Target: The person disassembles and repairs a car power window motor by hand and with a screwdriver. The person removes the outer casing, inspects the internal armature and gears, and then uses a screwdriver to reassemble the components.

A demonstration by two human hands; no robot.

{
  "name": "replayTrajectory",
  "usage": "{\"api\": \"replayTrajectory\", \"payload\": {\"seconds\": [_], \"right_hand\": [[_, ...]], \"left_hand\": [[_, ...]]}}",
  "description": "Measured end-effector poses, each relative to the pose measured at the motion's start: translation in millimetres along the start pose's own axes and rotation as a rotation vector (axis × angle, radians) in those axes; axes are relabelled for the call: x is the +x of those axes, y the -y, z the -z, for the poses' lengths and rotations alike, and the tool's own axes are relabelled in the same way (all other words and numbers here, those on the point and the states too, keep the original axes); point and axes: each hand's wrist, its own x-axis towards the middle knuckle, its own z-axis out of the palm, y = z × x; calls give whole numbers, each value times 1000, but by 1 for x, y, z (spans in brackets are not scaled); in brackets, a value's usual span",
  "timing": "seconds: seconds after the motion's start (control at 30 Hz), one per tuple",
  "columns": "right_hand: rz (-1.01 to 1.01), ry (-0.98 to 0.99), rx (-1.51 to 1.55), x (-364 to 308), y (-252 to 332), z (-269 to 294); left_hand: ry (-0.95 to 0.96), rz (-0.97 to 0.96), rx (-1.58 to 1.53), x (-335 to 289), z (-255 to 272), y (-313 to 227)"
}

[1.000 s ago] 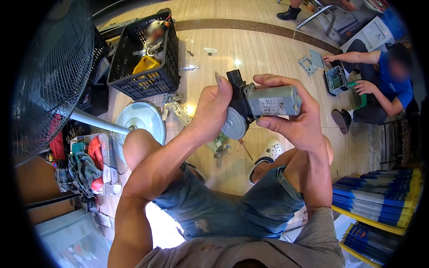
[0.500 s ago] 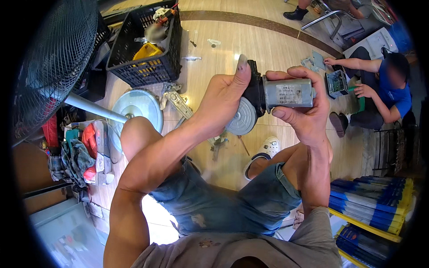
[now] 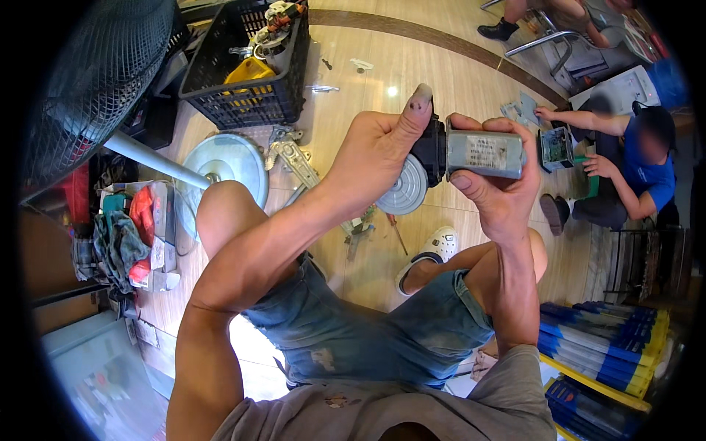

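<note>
Both my hands hold a geared electric motor (image 3: 485,152) up in front of me, above my knees. It has a grey metal can with a printed label, a black housing and a round ribbed grey disc on the housing's lower left. My left hand (image 3: 379,151) grips the housing end, thumb up along its edge; its other fingers are hidden behind. Around the can closes my right hand (image 3: 504,195), thumb below and fingers over the top and far side. Below the motor, a screwdriver (image 3: 398,234) and a metal bracket arm (image 3: 298,163) lie on the floor.
A black plastic crate (image 3: 246,106) of parts stands at the far left, near a large fan (image 3: 103,81) and its round base (image 3: 234,163). At right a co-worker in a blue shirt (image 3: 646,165) handles an opened metal box (image 3: 557,149). Blue-yellow packages (image 3: 603,342) lie lower right.
My hands and the motor have shifted slightly to the right in the picture, with the grip unchanged. The background has shifted a little too.
</note>
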Motion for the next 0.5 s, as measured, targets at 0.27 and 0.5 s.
{"api": "replayTrajectory", "payload": {"seconds": [0.27, 0.5], "right_hand": [[37, 47, -5, 2, 0, 4], [30, 64, -21, 2, 1, 9]], "left_hand": [[14, 6, 46, 0, 2, -1], [14, 22, 53, 3, -2, 1]]}}
